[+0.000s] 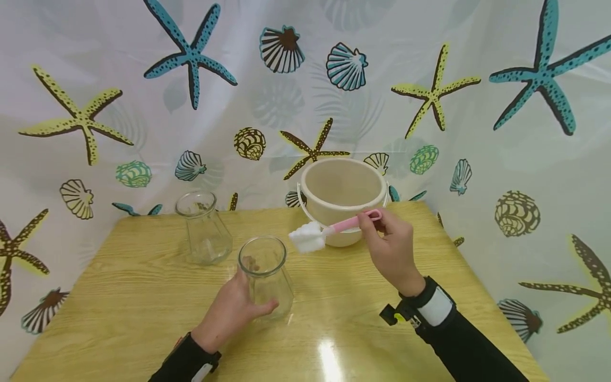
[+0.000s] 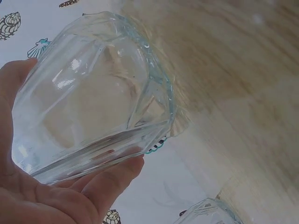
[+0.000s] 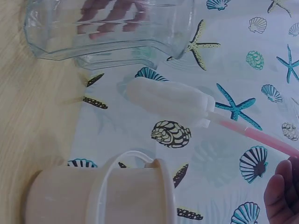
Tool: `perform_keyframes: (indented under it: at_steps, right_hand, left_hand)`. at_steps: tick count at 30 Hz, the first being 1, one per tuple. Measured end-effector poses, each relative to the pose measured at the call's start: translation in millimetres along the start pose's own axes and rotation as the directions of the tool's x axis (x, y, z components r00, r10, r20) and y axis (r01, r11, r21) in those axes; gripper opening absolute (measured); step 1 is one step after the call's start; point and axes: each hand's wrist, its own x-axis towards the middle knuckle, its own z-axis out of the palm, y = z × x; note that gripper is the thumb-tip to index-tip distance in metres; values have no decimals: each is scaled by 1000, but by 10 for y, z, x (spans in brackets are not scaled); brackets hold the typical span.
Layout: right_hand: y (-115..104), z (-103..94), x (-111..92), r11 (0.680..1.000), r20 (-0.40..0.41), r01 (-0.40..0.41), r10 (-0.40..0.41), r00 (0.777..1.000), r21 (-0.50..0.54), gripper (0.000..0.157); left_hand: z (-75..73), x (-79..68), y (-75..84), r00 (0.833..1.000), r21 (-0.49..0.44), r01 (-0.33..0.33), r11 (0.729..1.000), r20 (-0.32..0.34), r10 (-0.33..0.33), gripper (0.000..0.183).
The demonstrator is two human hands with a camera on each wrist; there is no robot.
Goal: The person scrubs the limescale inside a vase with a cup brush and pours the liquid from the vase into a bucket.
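My left hand grips a clear glass jar around its side; the jar stands upright on the table. In the left wrist view the thumb and fingers wrap the faceted glass jar. With thumb and fingers my right hand pinches the pink handle of a bottle brush. Its white sponge head points left, in the air just right of the jar's mouth and above it. The right wrist view shows the white head apart from the glass, with only fingertips visible at the handle.
A second glass jar stands behind and left of the held one. Behind the brush, near the table's back edge, is a cream bucket with a handle. The wooden table meets a patterned curtain at the back and sides.
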Motion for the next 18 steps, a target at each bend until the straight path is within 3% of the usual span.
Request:
perform_keyframes:
  at_steps: [5,11,18]
  right_hand:
    - [39,-15,172,998,-34,20,-18,999,64,9]
    - [-143,-7,435,986,-40,42,-36,999,161,12]
    - [-301,154,627,962,1,75,-78,997,261,20]
  left_hand:
    - [17,8,17,1000,-2,6,1000,0,-6,98]
    - [31,13,14,999,0,23,1000,24,-23,100]
    - [37,19,9,999,-4,25,1000,24,-24,99]
